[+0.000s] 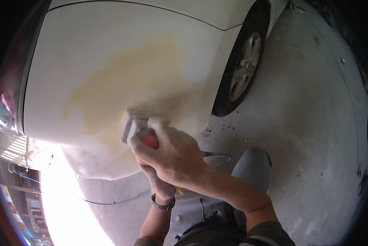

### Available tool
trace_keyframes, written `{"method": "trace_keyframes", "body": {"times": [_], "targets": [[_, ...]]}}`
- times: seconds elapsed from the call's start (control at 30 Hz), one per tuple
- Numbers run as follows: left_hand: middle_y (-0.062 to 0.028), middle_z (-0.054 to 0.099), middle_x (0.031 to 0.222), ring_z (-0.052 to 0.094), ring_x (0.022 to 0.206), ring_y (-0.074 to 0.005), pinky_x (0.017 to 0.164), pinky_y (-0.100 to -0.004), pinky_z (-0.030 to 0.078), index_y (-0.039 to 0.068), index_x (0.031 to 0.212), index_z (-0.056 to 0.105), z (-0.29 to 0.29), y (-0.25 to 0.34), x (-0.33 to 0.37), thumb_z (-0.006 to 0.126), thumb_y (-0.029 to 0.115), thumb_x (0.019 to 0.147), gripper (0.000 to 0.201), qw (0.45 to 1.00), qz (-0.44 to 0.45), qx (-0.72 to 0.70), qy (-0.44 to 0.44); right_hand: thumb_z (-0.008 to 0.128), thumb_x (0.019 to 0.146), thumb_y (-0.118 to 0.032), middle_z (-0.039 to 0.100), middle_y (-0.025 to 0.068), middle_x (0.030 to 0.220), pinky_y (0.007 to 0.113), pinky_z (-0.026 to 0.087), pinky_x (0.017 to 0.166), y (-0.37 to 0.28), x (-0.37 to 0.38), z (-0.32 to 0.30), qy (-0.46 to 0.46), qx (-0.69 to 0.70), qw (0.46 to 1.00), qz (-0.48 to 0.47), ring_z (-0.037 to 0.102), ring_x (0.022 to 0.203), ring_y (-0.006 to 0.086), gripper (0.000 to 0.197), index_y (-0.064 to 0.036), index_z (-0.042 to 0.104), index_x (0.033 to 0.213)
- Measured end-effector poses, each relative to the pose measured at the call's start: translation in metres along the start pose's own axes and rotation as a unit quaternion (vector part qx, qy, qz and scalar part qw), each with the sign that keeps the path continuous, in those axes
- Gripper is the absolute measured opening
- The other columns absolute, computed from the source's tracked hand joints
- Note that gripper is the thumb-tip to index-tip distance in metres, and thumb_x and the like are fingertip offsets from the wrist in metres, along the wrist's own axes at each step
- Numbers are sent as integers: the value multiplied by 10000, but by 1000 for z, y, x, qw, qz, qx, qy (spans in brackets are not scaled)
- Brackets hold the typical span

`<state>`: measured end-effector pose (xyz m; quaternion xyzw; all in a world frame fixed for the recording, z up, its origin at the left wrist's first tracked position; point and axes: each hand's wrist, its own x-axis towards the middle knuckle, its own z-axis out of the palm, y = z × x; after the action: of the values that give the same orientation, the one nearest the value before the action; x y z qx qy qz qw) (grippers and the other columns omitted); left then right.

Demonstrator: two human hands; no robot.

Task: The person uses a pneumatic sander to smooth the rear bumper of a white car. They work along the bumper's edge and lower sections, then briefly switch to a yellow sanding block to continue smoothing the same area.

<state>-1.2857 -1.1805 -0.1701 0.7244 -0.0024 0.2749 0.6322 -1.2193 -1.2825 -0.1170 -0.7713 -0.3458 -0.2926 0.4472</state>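
A grey-and-red power sander [152, 140] presses its flat pad against a pale car panel [106, 45], at the lower edge of a yellowish filler patch [122, 78]. My right hand [173, 153] is closed over the top of the sander, fingers curled round its red body and dusted white. Below it, my left hand [161, 186], with a dark watch at the wrist, is closed on the sander's lower end. Its fingers are partly hidden behind my right hand. Grey haze or smear shows on the panel just above the pad.
A car wheel [244, 64] stands right of the panel on the dusty concrete floor [311, 135]. A thin hose [114, 203] runs over the floor at lower left. My bent knee [253, 168] is close to my right forearm. Shelving [28, 201] lines the far left.
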Motion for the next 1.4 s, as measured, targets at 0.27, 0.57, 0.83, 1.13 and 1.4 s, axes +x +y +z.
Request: {"method": "trace_keyframes", "body": {"times": [0.27,0.57,0.83,1.13,1.4], "targets": [[-23,435,825,360,784,-157,698,-299,359,-11,979,549,63,18,43,598,422,1112,457,978,-25,-90,-184,942,692,-82,578,152,1134,447,557,842,47,56,-52,278,-61,956,69,635,983,341,584,-80,660,1203],[-179,431,1606,468,1442,-312,1200,-462,421,30,1678,244,-99,-50,-36,199,608,1152,784,986,83,-126,73,747,888,-183,591,208,1167,350,581,535,-91,62,54,153,17,986,-65,682,773,252,321,-152,700,1203],[-228,436,1583,494,1420,-336,1151,-459,394,-14,1653,158,-42,-44,-19,518,409,1100,784,985,119,121,-21,941,672,-138,576,151,1180,398,649,588,-26,59,10,211,-11,976,47,718,896,288,583,-230,695,1193],[-180,515,1019,495,882,-273,853,-360,426,-97,1453,535,56,17,40,687,462,994,739,982,62,45,-172,932,744,-156,578,151,1187,463,612,778,48,53,-46,291,-102,942,133,686,970,350,536,-119,645,1196],[-234,456,1548,498,1409,-341,1161,-433,409,-92,1633,291,34,27,23,619,476,1011,905,990,112,-64,-63,895,766,-130,543,194,1228,438,637,615,-4,73,-17,243,-29,967,73,734,778,368,543,-147,609,1227]]}}
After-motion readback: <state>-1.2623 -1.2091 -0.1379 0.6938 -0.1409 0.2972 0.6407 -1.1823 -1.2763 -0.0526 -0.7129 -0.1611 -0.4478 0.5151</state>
